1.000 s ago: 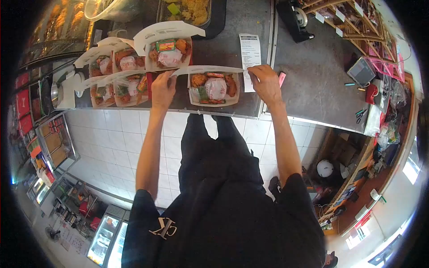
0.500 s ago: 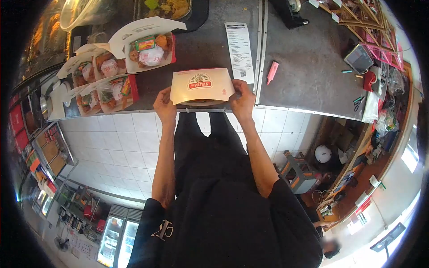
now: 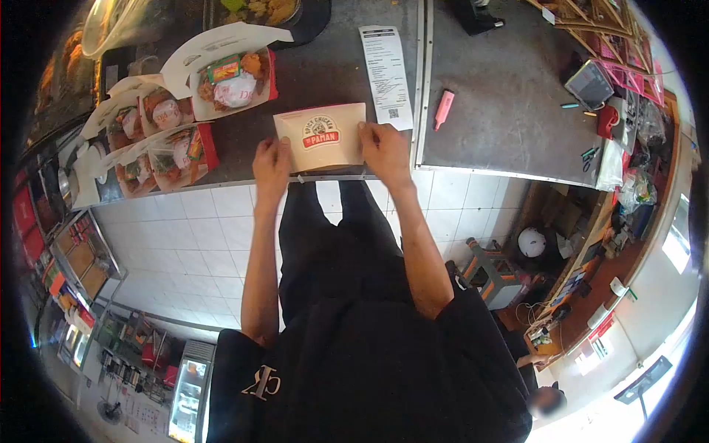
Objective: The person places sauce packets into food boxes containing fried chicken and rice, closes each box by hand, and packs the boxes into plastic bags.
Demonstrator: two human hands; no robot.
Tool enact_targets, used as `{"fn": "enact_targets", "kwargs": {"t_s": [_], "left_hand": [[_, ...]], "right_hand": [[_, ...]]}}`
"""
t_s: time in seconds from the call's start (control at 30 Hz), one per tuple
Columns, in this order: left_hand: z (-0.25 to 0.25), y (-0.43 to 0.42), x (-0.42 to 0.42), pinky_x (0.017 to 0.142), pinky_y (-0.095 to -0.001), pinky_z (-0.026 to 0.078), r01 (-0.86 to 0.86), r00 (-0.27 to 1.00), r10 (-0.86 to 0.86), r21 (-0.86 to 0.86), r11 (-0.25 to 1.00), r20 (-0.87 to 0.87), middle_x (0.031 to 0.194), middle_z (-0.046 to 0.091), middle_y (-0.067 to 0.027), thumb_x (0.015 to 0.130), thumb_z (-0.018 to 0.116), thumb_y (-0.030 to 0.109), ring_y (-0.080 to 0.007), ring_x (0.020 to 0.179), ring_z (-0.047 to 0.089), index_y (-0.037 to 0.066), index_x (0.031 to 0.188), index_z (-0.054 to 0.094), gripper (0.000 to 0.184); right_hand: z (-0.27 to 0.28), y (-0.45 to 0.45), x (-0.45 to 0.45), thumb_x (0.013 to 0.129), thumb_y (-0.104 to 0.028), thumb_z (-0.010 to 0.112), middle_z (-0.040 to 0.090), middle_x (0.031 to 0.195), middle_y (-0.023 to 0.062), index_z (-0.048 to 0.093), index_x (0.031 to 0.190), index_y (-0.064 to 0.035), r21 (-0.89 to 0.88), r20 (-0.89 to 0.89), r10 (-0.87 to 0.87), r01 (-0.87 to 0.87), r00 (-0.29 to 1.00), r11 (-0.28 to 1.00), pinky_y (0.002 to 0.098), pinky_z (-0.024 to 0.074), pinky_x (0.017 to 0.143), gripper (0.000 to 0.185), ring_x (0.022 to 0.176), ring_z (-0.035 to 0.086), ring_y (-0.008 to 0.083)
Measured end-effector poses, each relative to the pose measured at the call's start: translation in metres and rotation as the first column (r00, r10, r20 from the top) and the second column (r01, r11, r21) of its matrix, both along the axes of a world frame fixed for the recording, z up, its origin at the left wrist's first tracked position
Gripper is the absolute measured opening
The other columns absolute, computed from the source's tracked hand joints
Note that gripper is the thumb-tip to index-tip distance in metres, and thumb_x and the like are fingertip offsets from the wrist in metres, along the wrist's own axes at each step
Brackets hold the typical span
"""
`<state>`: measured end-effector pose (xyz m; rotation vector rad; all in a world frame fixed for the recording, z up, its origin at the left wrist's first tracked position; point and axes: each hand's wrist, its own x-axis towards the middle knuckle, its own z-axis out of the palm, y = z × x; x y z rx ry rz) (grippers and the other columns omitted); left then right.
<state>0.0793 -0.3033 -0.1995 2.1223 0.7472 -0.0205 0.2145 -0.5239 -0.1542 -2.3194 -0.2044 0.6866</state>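
A cream paper meal box (image 3: 323,153) with a red and black "Spicy Chicken Paman" logo sits at the counter's front edge, its lid down. My left hand (image 3: 272,167) is closed at the box's left side, fingers curled against the edge. On the opposite side, my right hand (image 3: 386,155) grips the right edge, thumb near the top corner. The box's contents are hidden under the lid. To the left stands an open meal box (image 3: 275,79) holding fried chicken, a white wrapped bundle and a sauce sachet.
Several more open meal boxes (image 3: 210,146) are grouped at the left. A printed receipt (image 3: 384,74) and a pink highlighter (image 3: 444,110) lie on the dark counter (image 3: 487,96). Scissors (image 3: 588,159) lie farther right. Another person is at the lower right.
The box's lid has come down at the front, covering the gap that showed beneath it. Both hands have drawn in along the box's sides. The camera view has shifted slightly.
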Motion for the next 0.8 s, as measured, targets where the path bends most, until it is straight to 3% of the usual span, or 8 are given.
{"fn": "enact_targets", "kwargs": {"t_s": [0.13,0.23,0.37,0.5,0.6,0.7,0.73,0.8], "left_hand": [[0.0,-0.01,-0.001,0.096,-0.0429,0.05,-0.059,0.998,0.059,-0.014,0.998,0.001,0.122,0.061,-0.0282,0.107,0.05,0.03,-0.0397,0.111,0.064,-0.005,0.131,0.063,0.044],[0.005,-0.017,0.009,0.099,-0.0443,0.049,-0.024,0.978,-0.04,0.299,0.954,0.206,0.127,0.059,-0.0289,0.106,0.052,0.023,-0.0407,0.115,0.062,-0.004,0.14,0.056,0.043],[-0.019,-0.015,0.004,0.102,-0.0466,0.047,0.086,0.979,-0.157,0.431,0.898,0.133,0.139,0.054,-0.0276,0.105,0.053,0.02,-0.0424,0.121,0.058,-0.003,0.148,0.047,0.05],[0.016,-0.004,0.017,0.119,-0.0534,0.028,0.297,0.916,-0.397,0.565,0.77,0.06,0.16,0.033,-0.0242,0.104,0.053,0.025,-0.0401,0.146,0.036,-0.003,0.156,0.033,0.063],[0.01,0.018,0.02,0.125,-0.0528,0.017,0.593,0.782,-0.601,0.497,0.634,-0.166,0.168,0.018,-0.0205,0.099,0.059,0.036,-0.0367,0.155,0.02,-0.003,0.16,0.019,0.083],[0.034,0.049,0.028,0.126,-0.0528,0.014,0.734,0.657,-0.742,0.34,0.588,-0.135,0.169,0.014,-0.019,0.089,0.068,0.047,-0.0342,0.157,0.014,-0.002,0.161,0.012,0.103],[0.045,0.056,0.032,0.125,-0.0537,0.018,0.777,0.614,-0.768,0.305,0.55,-0.179,0.169,0.015,-0.0186,0.076,0.08,0.048,-0.0346,0.157,0.015,-0.001,0.161,0.016,0.117],[0.053,0.064,0.041,0.124,-0.0544,0.022,0.81,0.578,-0.793,0.254,0.528,-0.193,0.169,0.016,-0.018,0.07,0.084,0.043,-0.0348,0.156,0.016,0.0,0.161,0.017,0.121]], "right_hand": [[-0.027,0.008,-0.03,0.101,-0.018,0.058,0.059,0.102,0.0267,0.068,0.117,0.002,0.071,0.246,-0.101,0.086,0.964,0.994,0.052,0.0512,0.078,0.028,0.091,0.063,0.0454],[-0.023,0.015,-0.031,0.1,-0.018,0.06,0.061,0.097,0.0235,0.069,0.109,0.0038,0.048,0.381,-0.112,0.102,0.918,0.994,0.0513,0.05,0.076,0.026,0.085,0.063,0.0426],[-0.042,0.011,-0.041,0.1,-0.017,0.059,0.055,0.129,0.026,0.052,0.141,0.0031,-0.101,0.357,-0.011,0.05,0.934,0.994,0.0523,0.0494,0.094,0.046,0.116,0.057,0.0438],[0.002,0.03,-0.022,0.102,-0.028,0.056,0.034,0.158,0.0204,0.039,0.156,-0.0123,-0.222,0.482,0.278,-0.191,0.831,0.956,0.0572,0.0364,0.112,0.059,0.142,0.036,0.0445],[-0.024,0.029,-0.014,0.104,-0.043,0.049,0.022,0.167,0.0174,0.037,0.158,-0.0267,-0.343,0.423,0.581,-0.471,0.695,0.813,0.0569,0.0256,0.121,0.058,0.152,0.021,0.0443],[-0.016,0.015,0.005,0.099,-0.046,0.056,0.023,0.166,0.018,0.038,0.158,-0.0253,-0.141,0.368,0.612,-0.608,0.7,0.781,0.0548,0.0245,0.123,0.066,0.153,0.02,0.0439],[-0.005,0.008,0.014,0.087,-0.048,0.068,0.023,0.166,0.0198,0.04,0.157,-0.0245,-0.091,0.344,0.647,-0.662,0.68,0.744,0.0533,0.0255,0.123,0.079,0.152,0.02,0.044],[0.0,0.0,0.027,0.08,-0.046,0.072,0.022,0.166,0.0195,0.042,0.156,-0.0272,-0.089,0.321,0.711,-0.728,0.625,0.68,0.0534,0.0253,0.124,0.085,0.153,0.02,0.0447]]}}
